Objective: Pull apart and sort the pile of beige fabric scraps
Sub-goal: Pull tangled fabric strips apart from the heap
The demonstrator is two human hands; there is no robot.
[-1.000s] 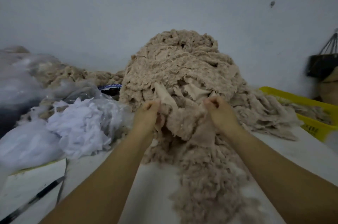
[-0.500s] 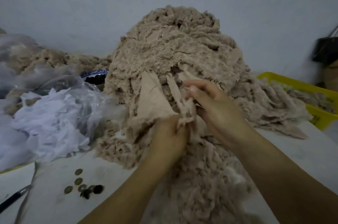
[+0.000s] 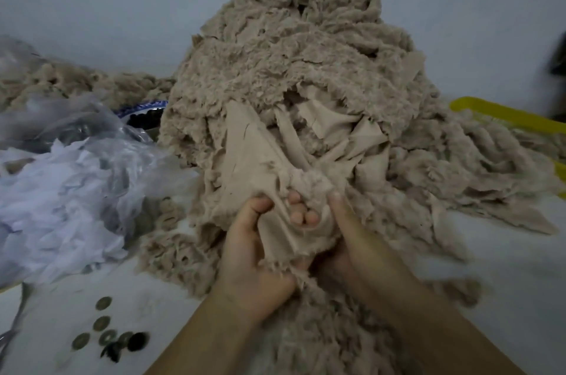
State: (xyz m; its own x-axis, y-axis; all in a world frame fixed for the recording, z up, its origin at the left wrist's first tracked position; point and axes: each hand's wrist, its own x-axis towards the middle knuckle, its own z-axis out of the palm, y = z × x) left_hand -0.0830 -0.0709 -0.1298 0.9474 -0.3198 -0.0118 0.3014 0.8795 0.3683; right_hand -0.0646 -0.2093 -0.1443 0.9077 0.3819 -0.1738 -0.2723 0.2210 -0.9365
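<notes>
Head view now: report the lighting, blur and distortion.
Head view: dim, flat, bluish light, no glare, soft shadows only; the scrap pile and the left hand and right hand gripping a beige scrap are fairly sharp; the right edge near the yellow basket smears into blur; the coins at lower left look soft.

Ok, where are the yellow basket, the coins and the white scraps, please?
yellow basket [image 3: 505, 116]: head view, on its near rim.
coins [image 3: 101, 323]: head view, on the second coin from top.
white scraps [image 3: 61, 194]: head view, middle of the heap.

Textile sorting workshop, heaped beige scraps [image 3: 291, 53], bagged white offcuts [image 3: 61, 191]
</notes>
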